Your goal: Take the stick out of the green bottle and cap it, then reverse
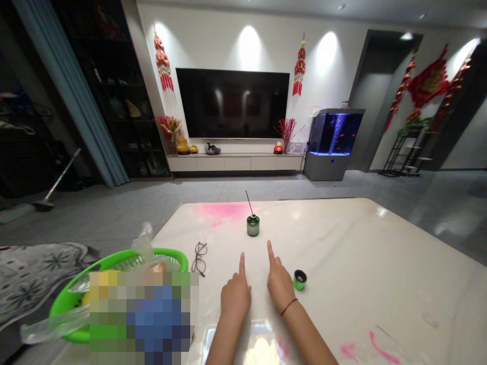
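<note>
Both hands hover over or rest on the pale stone-look table point(342, 243), index fingers stretched out and the other fingers curled in. My left hand point(236, 294) points forward and holds nothing. Beside it, my right hand point(279, 284), with a dark red string at the wrist, also points forward and is without an object. Ahead of the fingertips stands a small dark green glass bottle point(253, 226) with one thin dark stick point(249, 203) leaning out of its neck. Just right of my right hand sits a small green cap point(300, 280), its dark hollow side visible.
Folded eyeglasses point(199, 259) lie left of my hands. A green plastic basket point(61, 309) with bagged items is at the left, partly blurred out. Pink stains point(224, 210) mark the tabletop. Beyond are a television point(232, 104), a low cabinet point(236, 163) and an aquarium point(335, 134).
</note>
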Available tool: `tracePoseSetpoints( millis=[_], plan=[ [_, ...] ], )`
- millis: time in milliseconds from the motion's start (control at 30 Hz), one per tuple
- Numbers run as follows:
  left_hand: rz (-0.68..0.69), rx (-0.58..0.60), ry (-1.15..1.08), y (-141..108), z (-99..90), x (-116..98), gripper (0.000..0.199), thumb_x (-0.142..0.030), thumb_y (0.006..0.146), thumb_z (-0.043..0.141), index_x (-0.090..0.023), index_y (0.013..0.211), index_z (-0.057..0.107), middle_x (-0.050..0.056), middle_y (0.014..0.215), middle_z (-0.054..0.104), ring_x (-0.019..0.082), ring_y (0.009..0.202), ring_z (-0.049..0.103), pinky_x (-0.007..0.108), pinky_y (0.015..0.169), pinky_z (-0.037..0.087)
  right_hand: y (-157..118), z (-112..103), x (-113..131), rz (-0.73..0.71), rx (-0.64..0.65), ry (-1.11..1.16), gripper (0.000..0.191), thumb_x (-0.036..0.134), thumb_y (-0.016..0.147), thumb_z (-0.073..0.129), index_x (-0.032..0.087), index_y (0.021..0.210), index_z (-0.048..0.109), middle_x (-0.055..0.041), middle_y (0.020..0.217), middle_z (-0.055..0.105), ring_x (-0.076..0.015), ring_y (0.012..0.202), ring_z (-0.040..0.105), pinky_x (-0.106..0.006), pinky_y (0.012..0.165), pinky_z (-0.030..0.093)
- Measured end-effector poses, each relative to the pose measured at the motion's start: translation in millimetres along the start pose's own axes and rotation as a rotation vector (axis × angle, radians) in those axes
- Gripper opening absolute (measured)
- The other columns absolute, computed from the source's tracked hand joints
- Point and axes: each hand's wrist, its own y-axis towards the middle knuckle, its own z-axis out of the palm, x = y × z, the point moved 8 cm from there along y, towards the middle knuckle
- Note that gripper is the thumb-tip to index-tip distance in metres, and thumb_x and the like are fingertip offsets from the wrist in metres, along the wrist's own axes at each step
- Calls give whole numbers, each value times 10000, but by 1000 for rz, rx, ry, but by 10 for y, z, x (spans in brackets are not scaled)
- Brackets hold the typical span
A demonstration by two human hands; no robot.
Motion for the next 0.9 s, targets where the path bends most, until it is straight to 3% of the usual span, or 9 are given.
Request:
tracePoseSetpoints(
  millis=[200, 333, 433, 533, 633, 733, 900],
  plan=[
    [64, -237, -94, 32, -245, -108, 749, -118, 820, 320, -218, 1372, -177, 46, 881, 624, 150, 781, 596, 227, 625, 364, 4, -200, 61, -63, -67, -189, 814, -54, 731, 273, 269, 1391, -78, -39, 821, 503, -144, 614, 542, -231, 534, 397],
    [86, -230, -102, 49, -226, -121, 754, -118, 816, 337, -215, 1379, -155, 41, 867, 625, 150, 772, 592, 224, 625, 361, -2, -256, -7, -29, -92, -200, 796, -46, 736, 272, 256, 1396, -57, -36, 801, 508, -148, 612, 540, -235, 530, 395],
    [85, -218, -115, 48, -215, -119, 759, -127, 811, 366, -202, 1387, -122, 41, 875, 628, 146, 761, 588, 219, 605, 351, -5, -281, -19, -40, -127, -174, 739, -28, 748, 297, 234, 1400, 70, -30, 780, 525, -146, 589, 537, -238, 522, 387],
    [143, -237, -149, 19, -256, -163, 627, -162, 815, 386, -224, 1387, 138, 31, 904, 627, 131, 776, 580, 214, 631, 359, -11, -373, 8, -73, -246, -86, 484, 66, 812, 351, 208, 1271, 402, -41, 818, 554, -146, 648, 563, -238, 571, 401],
    [206, -277, -203, -20, -323, -202, 325, -193, 819, 398, -250, 1110, 532, 9, 919, 622, 118, 812, 570, 211, 682, 362, -25, -473, 10, -93, -367, 24, 267, 135, 850, 374, 189, 978, 603, -46, 837, 581, -146, 714, 585, -235, 634, 408],
    [189, -294, -252, -32, -348, -176, 208, -205, 807, 425, -244, 918, 596, -7, 876, 626, 110, 778, 568, 208, 656, 348, -34, -505, -25, -107, -419, 103, 252, 165, 863, 371, 182, 934, 612, -45, 825, 622, -154, 748, 599, -240, 672, 411],
    [133, -297, -308, -32, -364, -94, 183, -205, 786, 436, -247, 889, 581, -20, 836, 625, 102, 725, 558, 206, 604, 315, -1, -445, -155, -20, -389, 237, 275, 226, 872, 331, 183, 956, 590, -53, 901, 666, -165, 779, 620, -249, 682, 413]
  ],
)
